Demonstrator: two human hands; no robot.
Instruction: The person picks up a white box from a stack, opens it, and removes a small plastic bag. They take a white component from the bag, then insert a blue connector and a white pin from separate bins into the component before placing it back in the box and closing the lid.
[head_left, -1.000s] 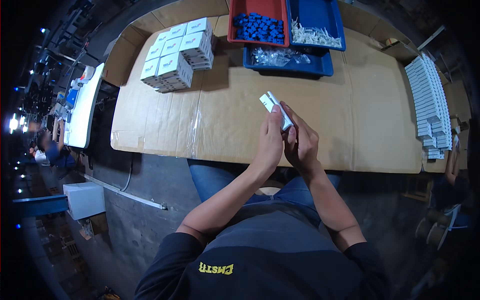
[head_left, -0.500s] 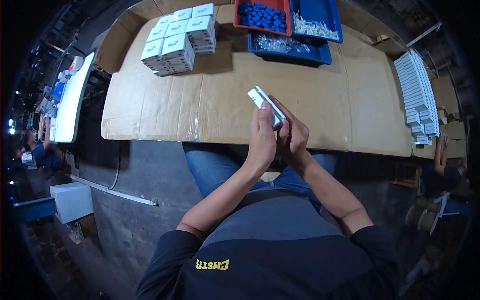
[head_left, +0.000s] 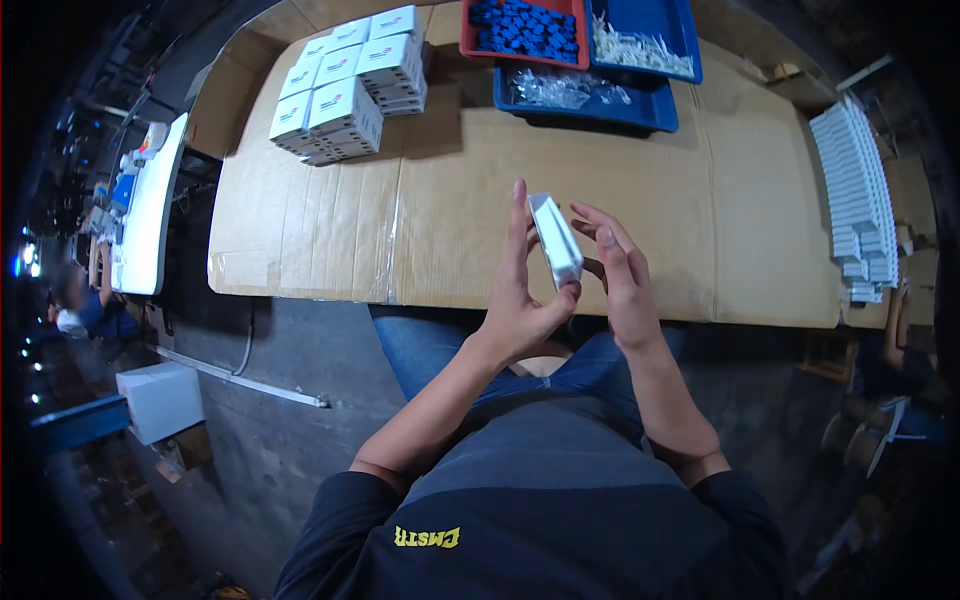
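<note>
A small flat white box-like piece stands on its narrow side above the near edge of the cardboard-covered table. Its kind is too small to make out, but a pale inner face shows along its length. My left hand grips it near the lower end, thumb below and forefinger stretched upward. Just right of the piece, my right hand is open, its fingers apart and curved toward it. Whether those fingertips touch the piece I cannot tell.
White boxes are stacked at the far left. At the back stand a red tray of blue parts, a blue tray of white parts and another blue tray with clear plastic bags. Rows of white pieces line the right edge.
My right hand has come away from the white piece to the right and its fingers have spread. The piece has turned more upright in my left hand, whose forefinger now stretches out.
</note>
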